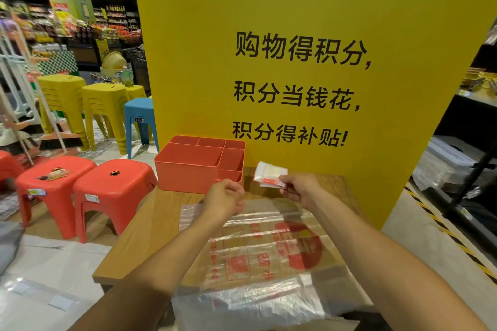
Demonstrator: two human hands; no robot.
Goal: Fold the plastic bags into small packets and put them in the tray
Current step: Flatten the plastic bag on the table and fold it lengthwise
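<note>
Coral plastic divided tray (pixel 188 169) at 11 o'clock looks empty; right hand (pixel 297 187) fingers (pixel 282 179) pinching first small folded white-and-red plastic packet (pixel 269 174); left hand (pixel 224 199) loosely curled, empty; clear printed bags (pixel 269 250) unfolded on wooden tabletop (pixel 150 226).

Bright, even indoor light; soft glare on the plastic bags (pixel 269 244); wide-angle bending at the edges; shop shelves (pixel 107 24) at upper left blurred; shadows faint.

I see the right hand (pixel 297 187) pinching a folded packet (pixel 269 174) above the table's (pixel 150 226) far edge, just right of the coral tray (pixel 185 172), the left hand (pixel 224 197) loosely curled over flat plastic bags (pixel 269 247).
</note>
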